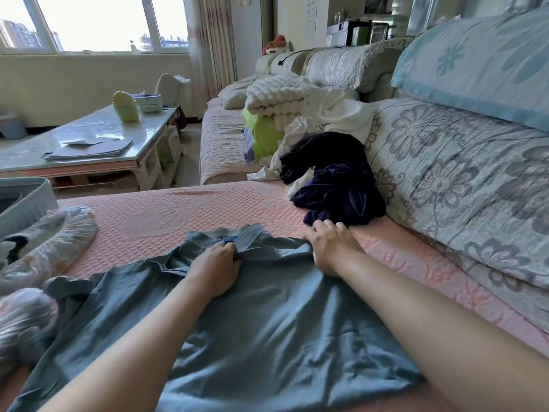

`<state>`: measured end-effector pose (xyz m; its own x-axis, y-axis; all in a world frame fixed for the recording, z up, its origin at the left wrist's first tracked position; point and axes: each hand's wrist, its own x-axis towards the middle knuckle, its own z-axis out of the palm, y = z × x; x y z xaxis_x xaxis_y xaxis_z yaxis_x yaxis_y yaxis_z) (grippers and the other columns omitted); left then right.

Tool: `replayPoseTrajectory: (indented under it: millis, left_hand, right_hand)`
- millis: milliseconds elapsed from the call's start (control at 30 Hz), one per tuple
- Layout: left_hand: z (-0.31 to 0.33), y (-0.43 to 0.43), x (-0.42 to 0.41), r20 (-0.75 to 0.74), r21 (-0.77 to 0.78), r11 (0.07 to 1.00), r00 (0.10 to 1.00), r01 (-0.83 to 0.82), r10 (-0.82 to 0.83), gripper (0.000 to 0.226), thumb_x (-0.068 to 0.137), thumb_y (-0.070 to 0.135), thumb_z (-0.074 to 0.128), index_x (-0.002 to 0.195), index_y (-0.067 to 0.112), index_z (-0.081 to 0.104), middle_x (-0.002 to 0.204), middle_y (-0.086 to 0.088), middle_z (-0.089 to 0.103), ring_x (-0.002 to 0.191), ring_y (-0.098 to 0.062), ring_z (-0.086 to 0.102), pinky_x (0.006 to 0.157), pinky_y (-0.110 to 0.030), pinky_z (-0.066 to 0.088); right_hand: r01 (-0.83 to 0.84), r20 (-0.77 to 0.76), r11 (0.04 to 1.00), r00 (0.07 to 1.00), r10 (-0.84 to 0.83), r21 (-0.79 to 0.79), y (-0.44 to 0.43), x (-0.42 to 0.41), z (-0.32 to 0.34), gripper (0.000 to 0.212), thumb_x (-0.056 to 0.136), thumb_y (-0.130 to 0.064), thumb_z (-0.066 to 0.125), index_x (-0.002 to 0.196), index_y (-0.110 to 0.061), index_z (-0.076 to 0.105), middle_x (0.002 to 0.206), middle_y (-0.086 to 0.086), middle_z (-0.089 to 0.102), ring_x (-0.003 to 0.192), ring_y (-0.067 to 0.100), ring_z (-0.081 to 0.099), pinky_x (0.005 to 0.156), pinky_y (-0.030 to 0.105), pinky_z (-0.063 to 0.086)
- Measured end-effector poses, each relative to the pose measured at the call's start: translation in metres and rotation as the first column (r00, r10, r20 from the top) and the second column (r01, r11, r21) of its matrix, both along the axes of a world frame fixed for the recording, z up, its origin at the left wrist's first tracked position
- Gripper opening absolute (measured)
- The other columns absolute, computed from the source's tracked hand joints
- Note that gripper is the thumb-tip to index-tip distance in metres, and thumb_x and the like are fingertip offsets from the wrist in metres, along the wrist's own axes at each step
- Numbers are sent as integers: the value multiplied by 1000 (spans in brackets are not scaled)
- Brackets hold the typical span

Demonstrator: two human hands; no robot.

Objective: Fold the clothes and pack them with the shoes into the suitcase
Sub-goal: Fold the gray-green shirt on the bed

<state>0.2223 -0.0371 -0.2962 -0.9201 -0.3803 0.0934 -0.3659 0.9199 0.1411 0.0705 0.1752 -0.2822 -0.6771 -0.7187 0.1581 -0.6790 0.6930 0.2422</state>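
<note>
A grey-blue collared shirt (267, 316) lies spread on the pink sofa cover (166, 215) in front of me. My left hand (215, 267) pinches the cloth just below the collar. My right hand (329, 245) rests on the shirt's right shoulder with curled fingers gripping its edge. Behind my right hand lies a heap of dark navy clothes (335, 185) mixed with white garments (329, 117). The corner of a pale blue suitcase (26, 200) shows at the left edge. Shoes wrapped in clear plastic covers (50, 245) lie left of the shirt.
The floral sofa back (463, 185) rises on the right, with a blue pillow (481, 58) on top. A white quilted blanket (276, 96) and a green bag (261, 135) sit farther along the sofa. A glass coffee table (89, 138) with papers stands at left.
</note>
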Motion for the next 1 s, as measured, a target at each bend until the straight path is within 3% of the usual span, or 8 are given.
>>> replayPoseTrajectory:
  millis: [300,400,500,600,667,767,900,1000]
  left_hand:
    - [12,-13,-22,-243,-267,963,970,-36,-32,29,103,40,42,100,17,61,101,-4,68,91,-29,66,65,-34,43]
    - [7,-11,-33,-288,-353,935,954,-24,-84,11,88,17,65,99,13,64,98,-11,65,92,-35,61,72,-40,45]
    - [-5,-8,-32,-235,-422,905,957,57,-170,41,64,0,65,103,14,63,99,-11,59,91,-34,56,78,-43,44]
    - [-10,-11,-19,-188,-308,919,931,247,-313,18,77,13,60,92,21,65,94,-4,63,89,-31,61,79,-38,48]
    - [-10,-14,-7,-133,-132,951,946,279,-296,36,91,38,37,108,27,67,111,0,65,108,-28,60,91,-38,48]
    - [-15,-19,13,52,4,982,981,186,-186,62,95,58,19,148,33,41,155,7,37,145,-18,29,118,-37,23]
    - [-8,-39,41,9,-62,995,997,81,-81,54,102,50,22,152,32,33,158,8,31,147,-15,23,119,-33,17]
    - [8,-72,61,-49,-59,996,996,-71,68,41,105,34,34,145,28,41,149,1,43,137,-24,38,109,-37,32]
  right_hand:
    - [20,-136,973,989,-52,-231,24,-35,-7,3,87,-9,62,87,-12,63,85,9,61,74,32,66,55,34,41]
    - [167,-82,953,978,-193,-251,27,-40,-3,14,100,-17,48,101,-14,62,103,7,62,93,28,63,67,35,42]
    - [211,-133,968,964,-230,-138,18,-35,-5,26,92,-10,46,115,-17,55,117,8,54,107,27,54,89,38,43]
    - [-28,-179,975,984,-13,-219,0,-28,-3,35,86,-9,48,116,-17,63,116,8,57,102,29,54,88,40,40]
    - [-221,-113,949,973,200,-223,-16,-19,0,36,92,-18,49,124,-20,65,125,8,60,109,31,57,91,42,40]
    - [-146,278,989,949,146,-23,-39,0,0,45,99,-37,44,144,-31,48,150,0,46,133,26,48,108,43,40]
    - [-34,85,954,996,9,298,-67,24,13,45,94,-23,43,139,-24,51,141,7,53,129,27,49,109,47,33]
    - [-94,48,981,995,87,169,-95,45,23,40,94,-15,41,131,-20,54,129,10,57,119,29,52,103,45,37]
